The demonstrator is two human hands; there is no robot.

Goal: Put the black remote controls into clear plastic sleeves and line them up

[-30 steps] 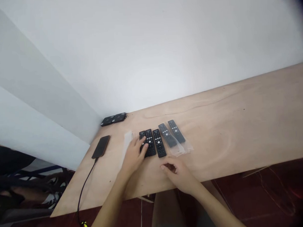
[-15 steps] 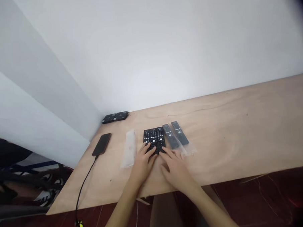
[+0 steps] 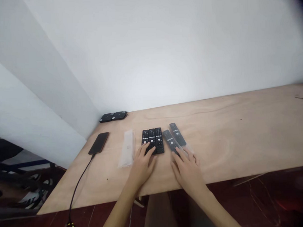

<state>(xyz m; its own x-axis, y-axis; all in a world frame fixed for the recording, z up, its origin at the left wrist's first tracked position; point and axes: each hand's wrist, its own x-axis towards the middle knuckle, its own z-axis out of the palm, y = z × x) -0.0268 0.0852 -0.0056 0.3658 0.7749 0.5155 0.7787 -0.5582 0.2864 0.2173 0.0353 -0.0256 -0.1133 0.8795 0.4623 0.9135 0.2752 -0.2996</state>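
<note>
Three black remote controls (image 3: 152, 140) lie side by side on a wooden table (image 3: 242, 129). My left hand (image 3: 141, 164) rests flat with fingers stretched, fingertips on the near ends of the left remotes. Just right of them lie two more remotes in clear plastic bags (image 3: 175, 139). My right hand (image 3: 187, 170) lies open, fingers spread, its fingertips touching the near end of the bagged remotes. Neither hand grips anything.
An empty clear plastic bag (image 3: 127, 149) lies left of the remotes. Further left a black phone (image 3: 99, 143) sits with a cable (image 3: 78, 187) running off the table's front edge. A black power strip (image 3: 113, 116) lies at the wall corner.
The three bare remotes have been pushed together into a tight row. My right hand has moved from in front of them over to the bagged remotes on the right.
</note>
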